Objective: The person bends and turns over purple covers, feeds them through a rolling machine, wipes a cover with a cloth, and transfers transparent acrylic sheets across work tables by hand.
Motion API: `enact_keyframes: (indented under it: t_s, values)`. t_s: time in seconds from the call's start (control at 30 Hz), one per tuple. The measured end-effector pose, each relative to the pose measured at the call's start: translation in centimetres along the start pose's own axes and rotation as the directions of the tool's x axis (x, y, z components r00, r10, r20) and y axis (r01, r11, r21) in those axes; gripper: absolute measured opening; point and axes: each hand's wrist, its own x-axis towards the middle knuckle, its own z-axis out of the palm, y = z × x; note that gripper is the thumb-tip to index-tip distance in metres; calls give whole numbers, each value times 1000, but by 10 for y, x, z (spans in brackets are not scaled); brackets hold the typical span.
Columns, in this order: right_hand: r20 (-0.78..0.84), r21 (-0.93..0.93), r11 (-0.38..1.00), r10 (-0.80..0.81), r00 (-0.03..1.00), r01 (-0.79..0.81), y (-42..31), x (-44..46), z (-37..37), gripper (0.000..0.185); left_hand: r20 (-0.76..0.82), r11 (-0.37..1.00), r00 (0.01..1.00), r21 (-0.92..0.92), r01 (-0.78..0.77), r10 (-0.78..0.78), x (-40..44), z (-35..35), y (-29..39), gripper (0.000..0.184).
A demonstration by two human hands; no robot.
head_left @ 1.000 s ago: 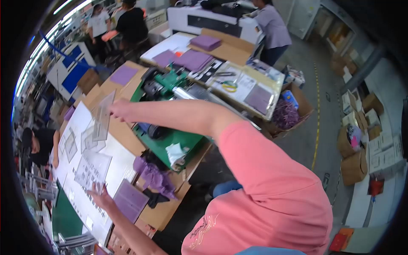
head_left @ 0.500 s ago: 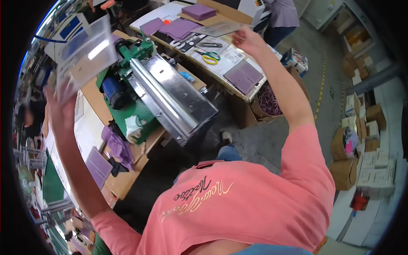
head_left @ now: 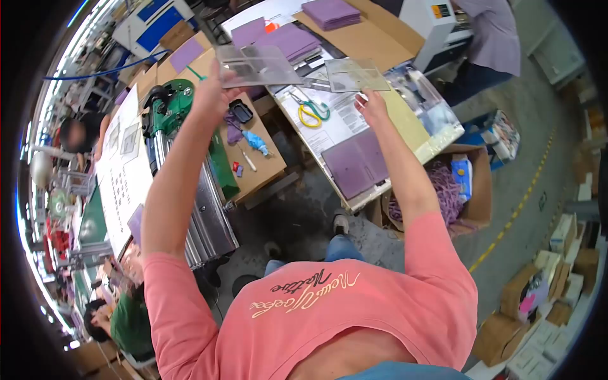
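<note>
My left hand (head_left: 212, 95) is closed on the near edge of a clear plastic plate (head_left: 269, 68), held tilted above the purple sheets. Through that plate part of the purple stack (head_left: 288, 41) shows. A smaller clear plate (head_left: 351, 76) is pinched at its near edge by the fingers of my right hand (head_left: 373, 104), over the table's right part. Between and below my hands lie scissors (head_left: 310, 114) with yellow and green handles. Closer to me, a purple slab (head_left: 356, 161) lies flat at the table's near edge.
To the left stands a green roller machine (head_left: 171, 104) with a metal bed (head_left: 206, 218). Beside it, a small bench (head_left: 256, 171) carries a blue item and a black tray. Below the table's right corner, a carton (head_left: 475, 206) holds purple strips. Another person (head_left: 491, 38) stands at the back right.
The view has swung right, away from the machine. My left hand has brought its clear plate across to the table, near the plate in my right hand.
</note>
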Motion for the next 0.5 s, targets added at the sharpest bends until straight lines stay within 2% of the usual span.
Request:
enact_keyframes:
  t_s: [0.03,0.17,0.23,0.3,0.43,0.5]
  values:
    - [-5,42,999,15,1000,-15,16,7,4,15,-66,1000,998,13,18,-17,-3,11,-11,61]
    - [-26,136,987,92,995,-88,55,4,8,14,-91,994,992,51,94,-89,17,4,-40,59]
    - [-41,169,984,57,998,-49,63,4,1,15,-126,996,989,17,84,-81,28,5,-53,58]
    - [-75,212,973,112,991,-93,68,2,-6,16,-136,995,986,-1,99,-98,44,8,-71,58]
    - [-166,178,970,192,967,-162,85,-20,-19,16,-141,990,982,-72,119,-129,73,17,-119,58]
    - [-160,249,942,270,949,-226,91,-23,-24,18,-187,982,972,-149,115,-143,91,33,-144,54]
